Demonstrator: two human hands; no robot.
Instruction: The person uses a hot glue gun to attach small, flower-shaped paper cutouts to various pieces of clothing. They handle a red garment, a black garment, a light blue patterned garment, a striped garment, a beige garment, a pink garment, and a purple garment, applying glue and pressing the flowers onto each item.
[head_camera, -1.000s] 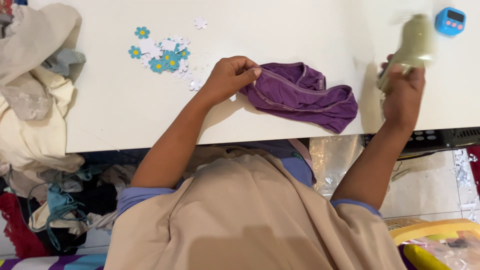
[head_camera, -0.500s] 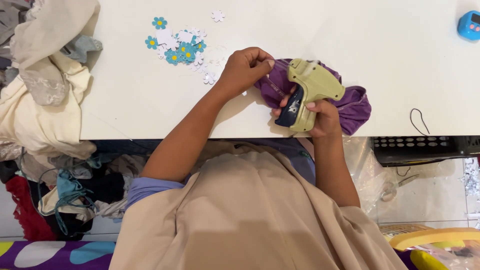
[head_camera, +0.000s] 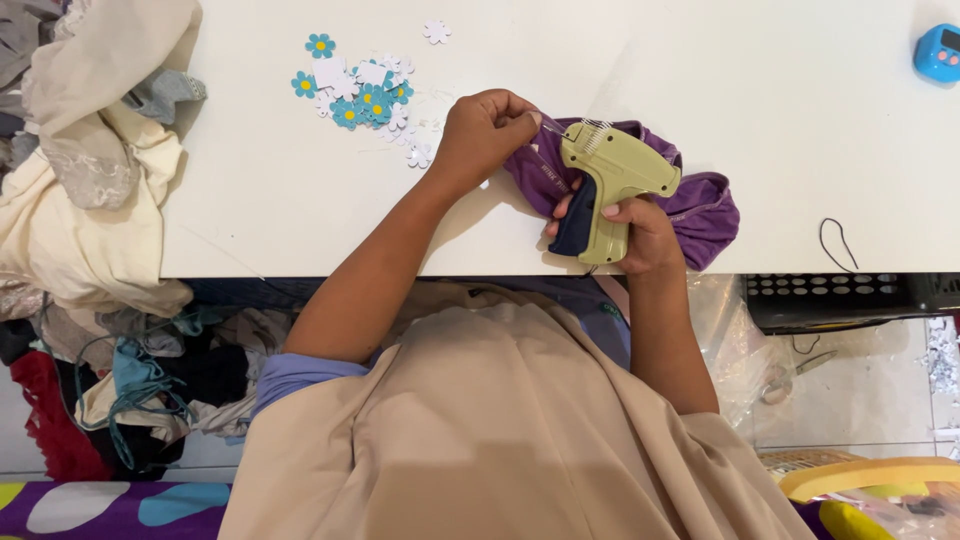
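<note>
Head view: left hand (head_camera: 482, 135) fingers pinching soft, limp purple garment (head_camera: 700, 205) edge; right hand (head_camera: 640, 235) fingers wrapped around rigid tagging gun (head_camera: 610, 180) grip, at 3 o'clock.

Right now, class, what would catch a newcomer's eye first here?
At the table's near edge, the right hand grips a pale green tagging gun aimed at a purple garment pinched by the left hand. Blue and white flower tags lie scattered behind them.

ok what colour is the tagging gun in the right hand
Pale olive-green plastic tagging gun with a dark navy trigger, held in the right hand; the head view shows it best.
</note>
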